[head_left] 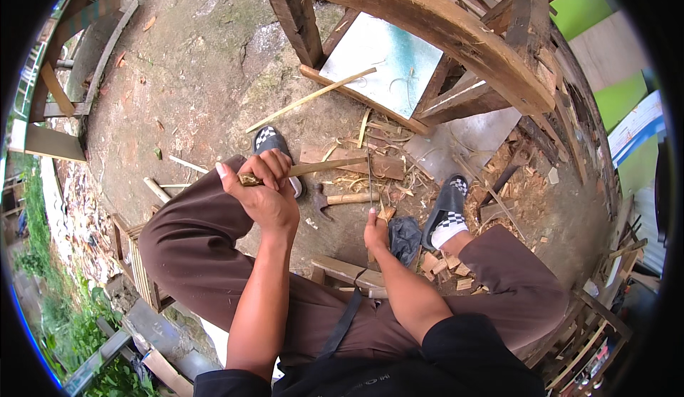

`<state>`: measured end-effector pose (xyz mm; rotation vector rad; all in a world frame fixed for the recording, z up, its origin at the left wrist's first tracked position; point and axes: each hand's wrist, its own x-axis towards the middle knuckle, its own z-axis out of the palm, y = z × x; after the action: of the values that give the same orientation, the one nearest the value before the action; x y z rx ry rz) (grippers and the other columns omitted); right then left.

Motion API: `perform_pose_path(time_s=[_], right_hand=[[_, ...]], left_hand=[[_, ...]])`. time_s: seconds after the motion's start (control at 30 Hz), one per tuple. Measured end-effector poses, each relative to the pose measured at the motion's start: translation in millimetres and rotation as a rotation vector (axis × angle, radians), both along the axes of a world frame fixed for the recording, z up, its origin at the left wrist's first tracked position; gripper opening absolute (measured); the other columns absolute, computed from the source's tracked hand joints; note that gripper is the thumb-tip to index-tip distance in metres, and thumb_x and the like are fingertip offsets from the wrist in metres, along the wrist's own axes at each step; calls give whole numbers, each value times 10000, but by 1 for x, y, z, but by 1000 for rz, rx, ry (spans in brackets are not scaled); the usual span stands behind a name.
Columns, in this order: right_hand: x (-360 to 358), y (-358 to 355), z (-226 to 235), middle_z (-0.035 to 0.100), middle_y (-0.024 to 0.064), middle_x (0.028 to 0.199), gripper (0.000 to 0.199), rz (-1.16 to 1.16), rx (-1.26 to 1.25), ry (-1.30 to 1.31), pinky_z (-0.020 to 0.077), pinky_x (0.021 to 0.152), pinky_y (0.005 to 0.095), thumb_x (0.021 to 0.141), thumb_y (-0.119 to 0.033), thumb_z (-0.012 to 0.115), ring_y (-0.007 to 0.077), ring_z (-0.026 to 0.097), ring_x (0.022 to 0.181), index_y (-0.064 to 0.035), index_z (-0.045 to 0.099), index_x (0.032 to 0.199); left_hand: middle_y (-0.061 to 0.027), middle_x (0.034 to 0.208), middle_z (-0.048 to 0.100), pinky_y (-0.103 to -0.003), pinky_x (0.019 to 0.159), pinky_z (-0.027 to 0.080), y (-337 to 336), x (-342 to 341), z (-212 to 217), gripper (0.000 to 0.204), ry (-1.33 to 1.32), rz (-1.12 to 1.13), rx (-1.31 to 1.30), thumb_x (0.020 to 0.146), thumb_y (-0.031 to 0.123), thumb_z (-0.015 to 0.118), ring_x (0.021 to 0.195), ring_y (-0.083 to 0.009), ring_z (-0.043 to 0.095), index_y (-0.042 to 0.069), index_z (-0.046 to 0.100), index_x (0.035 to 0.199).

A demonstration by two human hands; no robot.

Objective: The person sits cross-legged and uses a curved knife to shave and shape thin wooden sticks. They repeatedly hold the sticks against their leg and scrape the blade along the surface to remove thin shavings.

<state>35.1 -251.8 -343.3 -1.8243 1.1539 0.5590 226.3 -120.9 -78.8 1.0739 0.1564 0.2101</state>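
My left hand [265,192] is closed around a pale strip of split bamboo or wood [320,168], which points to the right. In my right hand [377,231] is a thin knife [370,183], its narrow blade standing away from me. The blade meets or crosses the far end of the strip; whether it cuts in cannot be made out. Below the strip, a claw hammer [350,199] with a wooden handle lies on the ground between my feet. A flat wooden board [388,167] rests among curly shavings beyond it.
A heavy wooden frame [399,5] stands ahead, with a whitish panel [385,58] inside it. One long thin strip [311,100] leans on its lower rail. A black plastic bag [405,240] and wood offcuts [445,269] lie near my right foot. Wooden furniture [85,62] stands far left.
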Motion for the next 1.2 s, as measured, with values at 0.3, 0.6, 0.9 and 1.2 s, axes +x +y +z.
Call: perform_pose_path(time_s=[0.3,0.6,0.9,1.2], right_hand=[[7,-22,27,636,183,625,707,-172,238,38,523,514,448,1001,-599,450,335,652,536,41,623,754],[-7,-134,252,458,-60,592,368,102,87,-926,310,501,262,942,-289,714,43,391,546,-71,546,699],[27,-232,390,519,24,631,304,-500,48,-1251,378,414,270,981,-274,670,87,457,466,-47,543,823],[72,-211,354,564,78,901,449,-595,404,-1137,407,450,287,974,-377,669,110,460,494,37,614,1139]], left_hand=[[-9,542,246,-305,587,272,0,-4,36,706,16,155,-161,1053,636,234,558,-162,241,111,272,582],[17,558,218,-294,514,233,73,48,177,643,-304,15,-504,1032,616,375,524,-122,210,126,308,621],[25,535,201,-279,449,194,67,86,141,563,-308,-110,-837,1061,461,431,471,-111,177,142,291,619],[34,551,218,-278,461,205,85,92,134,573,-430,-437,-944,1062,441,456,505,-100,182,135,301,603]])
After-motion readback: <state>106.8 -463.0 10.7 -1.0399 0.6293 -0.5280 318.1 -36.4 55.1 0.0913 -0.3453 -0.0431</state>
